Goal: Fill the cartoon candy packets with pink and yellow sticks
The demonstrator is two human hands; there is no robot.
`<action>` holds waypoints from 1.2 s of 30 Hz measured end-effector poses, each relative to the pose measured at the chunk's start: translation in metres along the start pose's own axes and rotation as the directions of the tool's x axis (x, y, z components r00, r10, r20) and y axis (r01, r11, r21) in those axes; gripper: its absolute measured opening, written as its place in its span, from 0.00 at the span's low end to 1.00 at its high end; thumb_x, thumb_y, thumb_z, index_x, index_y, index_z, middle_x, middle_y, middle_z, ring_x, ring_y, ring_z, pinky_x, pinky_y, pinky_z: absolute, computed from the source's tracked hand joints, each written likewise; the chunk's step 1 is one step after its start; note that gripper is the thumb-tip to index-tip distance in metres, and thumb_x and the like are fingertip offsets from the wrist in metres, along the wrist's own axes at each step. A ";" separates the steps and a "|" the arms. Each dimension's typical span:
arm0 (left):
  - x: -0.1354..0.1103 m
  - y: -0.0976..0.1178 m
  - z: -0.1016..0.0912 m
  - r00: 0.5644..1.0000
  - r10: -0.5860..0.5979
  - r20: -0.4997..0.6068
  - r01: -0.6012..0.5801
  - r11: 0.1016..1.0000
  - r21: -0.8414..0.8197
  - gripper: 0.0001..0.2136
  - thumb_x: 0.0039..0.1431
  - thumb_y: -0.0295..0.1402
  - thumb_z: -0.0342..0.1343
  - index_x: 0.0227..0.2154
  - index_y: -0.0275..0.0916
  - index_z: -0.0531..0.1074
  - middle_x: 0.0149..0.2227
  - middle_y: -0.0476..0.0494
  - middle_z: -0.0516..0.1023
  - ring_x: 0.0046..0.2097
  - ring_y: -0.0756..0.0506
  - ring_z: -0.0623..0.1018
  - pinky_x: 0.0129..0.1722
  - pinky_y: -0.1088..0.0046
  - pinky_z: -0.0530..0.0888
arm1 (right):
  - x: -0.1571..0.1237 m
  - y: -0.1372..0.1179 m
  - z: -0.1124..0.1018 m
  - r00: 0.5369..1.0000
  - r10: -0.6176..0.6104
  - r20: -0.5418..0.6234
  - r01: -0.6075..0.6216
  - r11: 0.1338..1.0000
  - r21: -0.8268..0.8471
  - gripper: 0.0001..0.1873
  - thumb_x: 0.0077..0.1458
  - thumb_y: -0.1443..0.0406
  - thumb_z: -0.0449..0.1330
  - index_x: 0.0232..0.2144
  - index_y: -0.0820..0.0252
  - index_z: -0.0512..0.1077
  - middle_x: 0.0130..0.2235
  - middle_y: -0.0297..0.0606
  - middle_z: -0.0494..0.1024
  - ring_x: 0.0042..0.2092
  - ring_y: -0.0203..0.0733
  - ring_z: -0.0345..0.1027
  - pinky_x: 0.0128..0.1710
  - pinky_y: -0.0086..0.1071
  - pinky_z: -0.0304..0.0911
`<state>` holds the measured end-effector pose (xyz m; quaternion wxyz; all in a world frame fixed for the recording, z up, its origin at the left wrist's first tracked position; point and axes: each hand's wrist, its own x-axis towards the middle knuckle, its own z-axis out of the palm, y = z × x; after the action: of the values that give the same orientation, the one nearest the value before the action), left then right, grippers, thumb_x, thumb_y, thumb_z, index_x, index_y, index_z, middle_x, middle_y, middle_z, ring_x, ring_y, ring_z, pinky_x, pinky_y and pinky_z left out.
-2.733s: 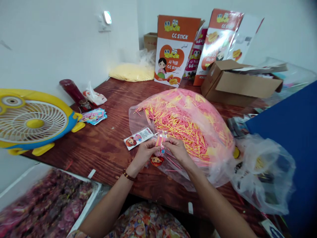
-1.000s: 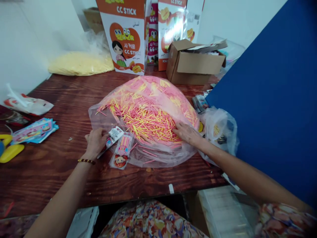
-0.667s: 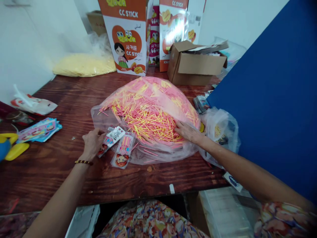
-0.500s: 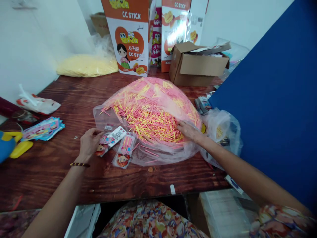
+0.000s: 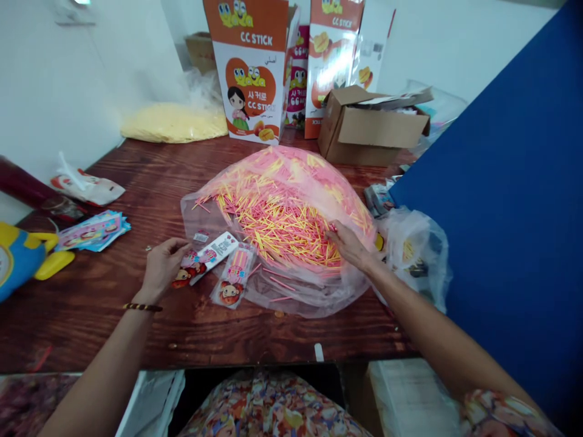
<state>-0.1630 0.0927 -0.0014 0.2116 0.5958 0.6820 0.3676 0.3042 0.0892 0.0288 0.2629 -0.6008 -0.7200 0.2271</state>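
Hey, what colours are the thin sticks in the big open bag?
Pink and yellow sticks, clearest in the head view.

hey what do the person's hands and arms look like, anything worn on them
Both hands, left and right, are bare, without gloves. A brown beaded bracelet with lighter parts circles the left wrist; none shows on the right. The forearms are uncovered; a multicoloured patterned sleeve shows on the right arm.

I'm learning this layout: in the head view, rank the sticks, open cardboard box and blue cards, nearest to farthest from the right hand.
1. Sticks, at the right hand.
2. Open cardboard box, back right.
3. Blue cards, far left.
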 end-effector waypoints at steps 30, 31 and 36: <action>-0.024 0.024 -0.003 0.978 -0.210 -0.011 0.164 0.795 -0.585 0.13 0.42 0.39 0.67 0.28 0.36 0.74 0.27 0.49 0.78 0.27 0.50 0.75 0.29 0.75 0.73 | -0.084 -0.049 0.134 0.994 0.104 -0.033 -0.063 0.793 0.606 0.10 0.61 0.58 0.55 0.41 0.54 0.72 0.38 0.36 0.79 0.41 0.44 0.71 0.45 0.37 0.65; -0.023 0.025 -0.003 0.979 -0.200 -0.025 0.150 0.806 -0.572 0.13 0.41 0.39 0.67 0.27 0.36 0.74 0.26 0.49 0.78 0.27 0.50 0.75 0.29 0.75 0.73 | -0.083 -0.049 0.135 0.995 0.098 -0.028 -0.062 0.798 0.600 0.09 0.60 0.59 0.56 0.40 0.54 0.72 0.38 0.36 0.79 0.41 0.44 0.71 0.45 0.37 0.65; -0.023 0.031 -0.003 0.982 -0.175 -0.067 0.115 0.847 -0.519 0.14 0.41 0.40 0.67 0.27 0.36 0.75 0.24 0.50 0.76 0.26 0.51 0.73 0.26 0.77 0.70 | -0.083 -0.048 0.141 0.988 0.154 -0.005 -0.117 0.773 0.623 0.10 0.60 0.57 0.56 0.34 0.54 0.73 0.36 0.37 0.80 0.41 0.45 0.73 0.46 0.39 0.66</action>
<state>-0.1406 0.0704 0.0203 0.3512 0.4430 0.6133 0.5517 0.1881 -0.0022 -0.0559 0.4486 -0.5372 -0.5524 0.4528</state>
